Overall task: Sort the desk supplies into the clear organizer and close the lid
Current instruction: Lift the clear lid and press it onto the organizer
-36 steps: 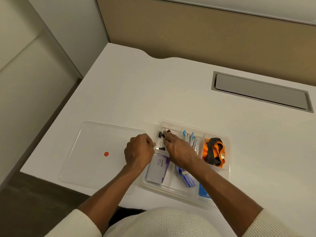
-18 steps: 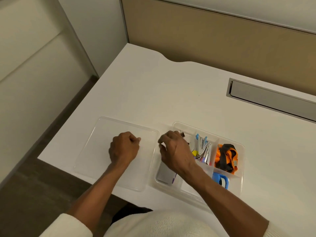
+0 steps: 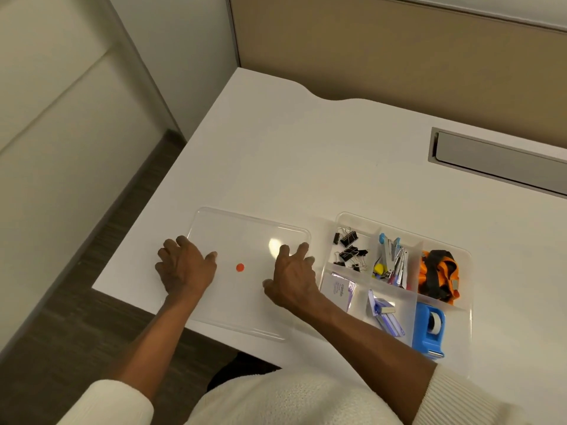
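Observation:
The clear organizer [image 3: 468, 273] sits on the white desk with its compartments filled: black binder clips [image 3: 349, 250], metal clips and pins [image 3: 394, 265], an orange and black lanyard [image 3: 438, 274], a blue tape dispenser [image 3: 428, 329], a purple-white card box [image 3: 339, 289] and a small stapler [image 3: 383, 314]. Its clear lid [image 3: 245, 237], marked with a red dot [image 3: 240, 267], lies flat to the left. My left hand [image 3: 184, 266] curls over the lid's left edge, thumb on top. My right hand [image 3: 294, 279] rests on the lid's right edge, fingers spread.
The desk's left and front edges [image 3: 129, 289] run close to the lid, with dark floor below. A grey cable hatch [image 3: 503, 161] is set into the desk at the back right. A tan partition [image 3: 399, 56] stands behind.
My right hand left the binder clip compartment and moved left onto the lid. My left hand slid to the lid's left edge and its fingers spread. The view shifted left.

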Available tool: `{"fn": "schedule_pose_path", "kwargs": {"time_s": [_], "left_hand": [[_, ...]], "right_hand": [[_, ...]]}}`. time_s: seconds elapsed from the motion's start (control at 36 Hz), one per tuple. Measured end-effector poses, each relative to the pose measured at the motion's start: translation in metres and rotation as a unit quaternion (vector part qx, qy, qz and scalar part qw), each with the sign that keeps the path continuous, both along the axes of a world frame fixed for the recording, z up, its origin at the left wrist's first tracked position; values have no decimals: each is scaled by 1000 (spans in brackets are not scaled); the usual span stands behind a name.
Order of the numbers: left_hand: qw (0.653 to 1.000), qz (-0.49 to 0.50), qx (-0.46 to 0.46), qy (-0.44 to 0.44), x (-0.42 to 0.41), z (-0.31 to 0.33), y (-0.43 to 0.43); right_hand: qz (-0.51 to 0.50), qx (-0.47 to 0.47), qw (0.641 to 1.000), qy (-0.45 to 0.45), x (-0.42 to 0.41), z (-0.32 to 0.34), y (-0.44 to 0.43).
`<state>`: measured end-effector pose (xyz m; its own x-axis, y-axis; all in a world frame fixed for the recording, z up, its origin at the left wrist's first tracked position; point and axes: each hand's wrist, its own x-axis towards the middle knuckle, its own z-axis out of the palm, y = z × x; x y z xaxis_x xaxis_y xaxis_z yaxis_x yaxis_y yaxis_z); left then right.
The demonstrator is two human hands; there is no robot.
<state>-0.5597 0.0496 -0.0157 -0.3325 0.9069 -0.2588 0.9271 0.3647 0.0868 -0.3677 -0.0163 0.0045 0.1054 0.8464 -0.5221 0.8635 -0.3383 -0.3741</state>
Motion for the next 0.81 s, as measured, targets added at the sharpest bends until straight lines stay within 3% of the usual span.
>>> {"fn": "schedule_pose_path", "kwargs": {"time_s": [0.14, 0.36, 0.47, 0.72, 0.81], "left_hand": [[1000, 2, -5, -4, 1, -4, 4], [995, 74, 22, -59, -13, -11, 22], [977, 113, 45, -175, -19, -6, 32], [989, 79, -8, -127, -19, -9, 44], [986, 63, -22, -151, -15, -9, 47]], "right_hand": [[-49, 9, 998, 35, -13, -8, 2], [-161, 113, 975, 100, -20, -2, -3], [-216, 138, 953, 164, -30, 3, 3], [-105, 58, 986, 118, -52, -8, -9], [-52, 37, 992, 105, -56, -11, -17]]}}
